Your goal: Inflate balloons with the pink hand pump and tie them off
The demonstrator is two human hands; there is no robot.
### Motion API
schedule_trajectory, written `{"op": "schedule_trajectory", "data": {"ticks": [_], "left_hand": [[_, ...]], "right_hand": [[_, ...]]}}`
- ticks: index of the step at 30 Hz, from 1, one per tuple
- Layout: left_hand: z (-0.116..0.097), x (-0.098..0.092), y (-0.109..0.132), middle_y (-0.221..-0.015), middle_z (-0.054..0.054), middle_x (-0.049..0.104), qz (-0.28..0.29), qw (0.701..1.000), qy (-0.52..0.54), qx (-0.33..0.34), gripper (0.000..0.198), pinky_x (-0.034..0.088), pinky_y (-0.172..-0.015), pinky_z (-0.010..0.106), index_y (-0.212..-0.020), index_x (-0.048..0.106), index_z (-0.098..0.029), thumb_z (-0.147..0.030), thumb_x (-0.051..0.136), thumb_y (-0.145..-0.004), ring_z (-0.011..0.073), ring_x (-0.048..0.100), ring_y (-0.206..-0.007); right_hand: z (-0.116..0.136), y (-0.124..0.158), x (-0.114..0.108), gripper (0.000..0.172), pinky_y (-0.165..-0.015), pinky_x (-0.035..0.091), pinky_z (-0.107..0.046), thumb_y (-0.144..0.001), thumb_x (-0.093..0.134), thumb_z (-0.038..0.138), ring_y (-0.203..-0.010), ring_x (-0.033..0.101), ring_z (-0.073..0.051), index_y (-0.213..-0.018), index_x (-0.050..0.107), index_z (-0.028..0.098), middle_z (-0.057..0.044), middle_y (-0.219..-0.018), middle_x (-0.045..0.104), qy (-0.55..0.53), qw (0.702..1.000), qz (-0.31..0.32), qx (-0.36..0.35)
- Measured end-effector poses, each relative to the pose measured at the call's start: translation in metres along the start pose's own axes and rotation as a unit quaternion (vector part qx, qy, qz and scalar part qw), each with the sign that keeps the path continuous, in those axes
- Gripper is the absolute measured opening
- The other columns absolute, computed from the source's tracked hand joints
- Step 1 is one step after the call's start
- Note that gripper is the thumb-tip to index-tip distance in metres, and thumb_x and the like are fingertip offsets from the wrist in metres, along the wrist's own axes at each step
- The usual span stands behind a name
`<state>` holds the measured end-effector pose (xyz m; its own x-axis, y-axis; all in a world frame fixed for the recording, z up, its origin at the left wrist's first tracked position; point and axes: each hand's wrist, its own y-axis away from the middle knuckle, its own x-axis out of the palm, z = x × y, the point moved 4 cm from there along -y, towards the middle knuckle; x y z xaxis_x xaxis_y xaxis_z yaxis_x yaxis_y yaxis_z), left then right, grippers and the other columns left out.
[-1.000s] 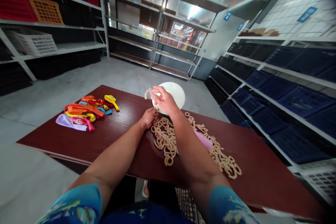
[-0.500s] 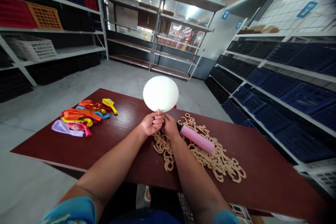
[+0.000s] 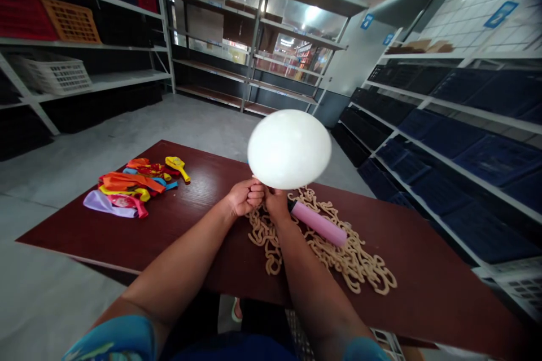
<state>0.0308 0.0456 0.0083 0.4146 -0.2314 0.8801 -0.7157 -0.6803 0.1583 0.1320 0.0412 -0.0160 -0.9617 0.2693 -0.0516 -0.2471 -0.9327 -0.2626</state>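
Observation:
A white inflated balloon (image 3: 289, 149) stands above my two hands, past the middle of the dark red table (image 3: 190, 237). My left hand (image 3: 247, 197) is closed at the balloon's neck, fingers curled in. Close beside it, my right hand (image 3: 276, 203) is also closed at the neck, its fingertips partly hidden under the balloon. A pink cylinder (image 3: 319, 223) with a black end lies by my right hand, on a heap of beige curly strands (image 3: 359, 265). What joins the balloon to my fingers is too small to make out.
Flat balloons in orange, yellow, pink, blue and purple (image 3: 122, 189) lie on the table's left part, with a yellow one (image 3: 178, 167) beside them. Shelves with crates (image 3: 68, 20) stand left and right; a metal rack (image 3: 254, 39) stands behind.
The white balloon looks larger and has shifted right, now over my right hand. My hands have hardly moved. The pink cylinder and the flat balloons lie as before.

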Motion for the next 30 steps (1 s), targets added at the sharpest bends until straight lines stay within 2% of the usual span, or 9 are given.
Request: {"op": "schedule_trajectory", "data": {"ticks": [3, 6, 9, 11, 13, 18, 20, 25, 30], "left_hand": [[-0.005, -0.014, -0.007, -0.048, -0.009, 0.021, -0.084, 0.985, -0.132, 0.075, 0.019, 0.009, -0.034, 0.015, -0.064, 0.037, -0.017, -0.017, 0.05, -0.078, 0.0022, 0.014, -0.034], [-0.012, -0.028, -0.01, -0.046, -0.008, 0.027, -0.183, 0.933, -0.273, 0.15, 0.019, 0.013, -0.036, 0.019, -0.065, 0.042, -0.018, -0.027, 0.047, -0.081, 0.0043, 0.018, -0.035], [-0.024, -0.036, -0.007, -0.051, -0.002, 0.042, -0.256, 0.812, -0.469, 0.235, 0.026, 0.023, -0.043, 0.022, -0.059, 0.047, -0.017, -0.031, 0.046, -0.082, 0.0082, 0.034, -0.044], [-0.029, -0.037, -0.007, -0.054, 0.001, 0.046, -0.268, 0.733, -0.561, 0.276, 0.03, 0.026, -0.049, 0.023, -0.056, 0.047, -0.017, -0.033, 0.047, -0.082, 0.0105, 0.039, -0.051], [-0.03, -0.037, -0.007, -0.056, 0.001, 0.048, -0.267, 0.689, -0.607, 0.291, 0.031, 0.027, -0.053, 0.025, -0.056, 0.047, -0.018, -0.034, 0.044, -0.083, 0.0123, 0.041, -0.055], [-0.02, -0.036, -0.013, -0.071, 0.005, 0.058, -0.231, 0.641, -0.681, 0.269, 0.03, 0.033, -0.062, 0.026, -0.072, 0.054, -0.018, -0.033, 0.033, -0.088, 0.0152, 0.05, -0.066], [-0.016, -0.035, -0.015, -0.075, 0.006, 0.059, -0.222, 0.622, -0.703, 0.264, 0.032, 0.035, -0.064, 0.027, -0.076, 0.055, -0.018, -0.034, 0.03, -0.089, 0.0157, 0.052, -0.069], [-0.013, -0.033, -0.016, -0.075, 0.006, 0.06, -0.214, 0.592, -0.734, 0.253, 0.032, 0.039, -0.066, 0.026, -0.079, 0.055, -0.017, -0.032, 0.029, -0.09, 0.0148, 0.053, -0.068], [-0.011, -0.031, -0.013, -0.076, 0.007, 0.06, -0.19, 0.564, -0.765, 0.245, 0.031, 0.04, -0.064, 0.026, -0.082, 0.054, -0.017, -0.032, 0.027, -0.09, 0.0146, 0.053, -0.067]], "right_hand": [[-0.003, -0.001, -0.008, 0.029, -0.043, 0.038, -0.022, -0.069, 0.06, 0.047, -0.046, 0.044, -0.01, -0.074, 0.062, 0.019, 0.003, -0.056, 0.055, 0.041, 0.998, -0.042, 0.033], [0.001, 0.002, -0.008, 0.028, -0.041, 0.036, -0.021, -0.068, 0.061, 0.046, -0.045, 0.042, -0.009, -0.072, 0.062, 0.019, 0.004, -0.054, 0.052, 0.054, 0.998, -0.025, 0.032], [0.008, 0.006, -0.002, 0.025, -0.044, 0.036, -0.022, -0.071, 0.059, 0.043, -0.046, 0.043, -0.01, -0.076, 0.064, 0.019, 0.004, -0.052, 0.051, 0.068, 0.997, 0.033, 0.007], [0.014, 0.007, 0.0, 0.023, -0.048, 0.038, -0.023, -0.074, 0.057, 0.041, -0.048, 0.045, -0.011, -0.079, 0.064, 0.02, 0.004, -0.054, 0.052, 0.089, 0.993, 0.07, -0.021], [0.02, 0.008, 0.0, 0.021, -0.055, 0.042, -0.024, -0.077, 0.054, 0.039, -0.056, 0.05, -0.012, -0.083, 0.063, 0.021, 0.002, -0.063, 0.056, 0.121, 0.986, 0.092, -0.063], [0.038, 0.004, -0.006, 0.017, -0.078, 0.044, -0.031, -0.081, 0.048, 0.032, -0.084, 0.053, -0.016, -0.084, 0.061, 0.022, -0.004, -0.087, 0.056, 0.178, 0.961, 0.08, -0.197], [0.037, 0.002, -0.008, 0.015, -0.08, 0.043, -0.031, -0.08, 0.05, 0.032, -0.085, 0.052, -0.016, -0.081, 0.061, 0.021, -0.004, -0.087, 0.055, 0.177, 0.96, 0.065, -0.208], [0.016, -0.002, -0.007, 0.015, -0.06, 0.044, -0.026, -0.073, 0.06, 0.036, -0.063, 0.052, -0.012, -0.079, 0.057, 0.022, 0.001, -0.074, 0.058, 0.045, 0.997, 0.045, -0.053], [0.007, 0.0, -0.004, 0.025, -0.038, 0.031, -0.021, -0.064, 0.067, 0.04, -0.051, 0.051, -0.011, -0.076, 0.057, 0.021, 0.003, -0.066, 0.058, -0.042, 0.992, 0.06, 0.099]]}}
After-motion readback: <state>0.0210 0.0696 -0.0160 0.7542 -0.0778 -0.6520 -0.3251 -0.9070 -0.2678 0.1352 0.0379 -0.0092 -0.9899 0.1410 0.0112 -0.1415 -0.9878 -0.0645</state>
